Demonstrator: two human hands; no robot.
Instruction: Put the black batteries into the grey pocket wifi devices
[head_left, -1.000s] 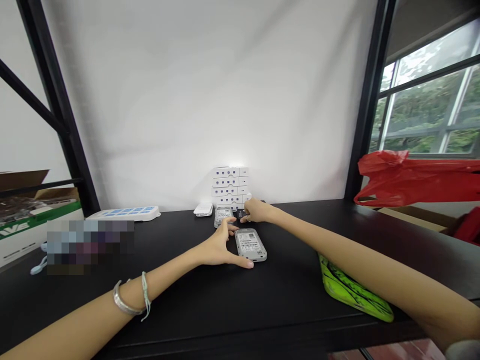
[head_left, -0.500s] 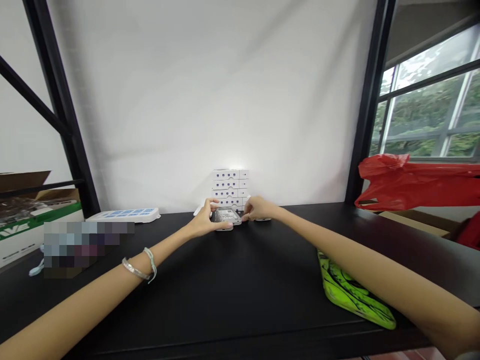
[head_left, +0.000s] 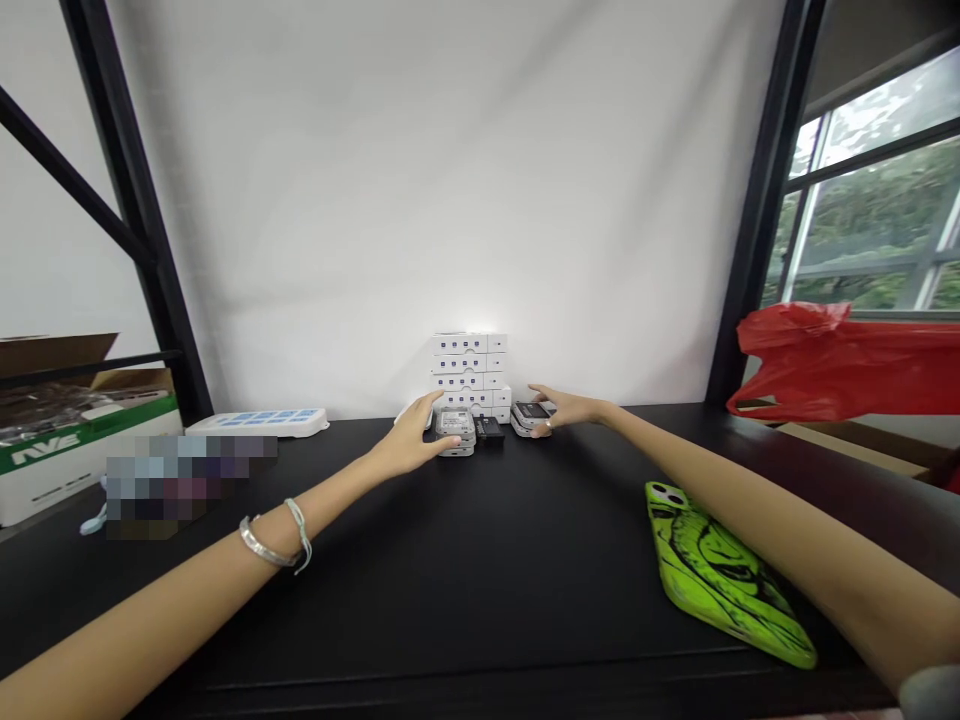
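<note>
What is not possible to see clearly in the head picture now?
- Head view: print on left device stack, too small.
- Head view: right side of right device stack, behind right hand.
- Head view: rest of red bag, cut off by right edge.

- Back centre, the box stack (head_left: 469, 362) stands against the wall (head_left: 480, 180)!
- Before it, left to right: devices (head_left: 455, 432) piled up, batteries (head_left: 489, 432) just beside, then a second device pile (head_left: 531, 410).
- Left hand (head_left: 409, 442) at the first pile, right hand (head_left: 574, 408) at the second; what's behind the left hand is mostly hidden, perhaps another device.
- Front right, a phone (head_left: 724, 575) on the table (head_left: 450, 580).
- Far left, a carton (head_left: 45, 460); far right, a bag (head_left: 855, 360)!
</note>
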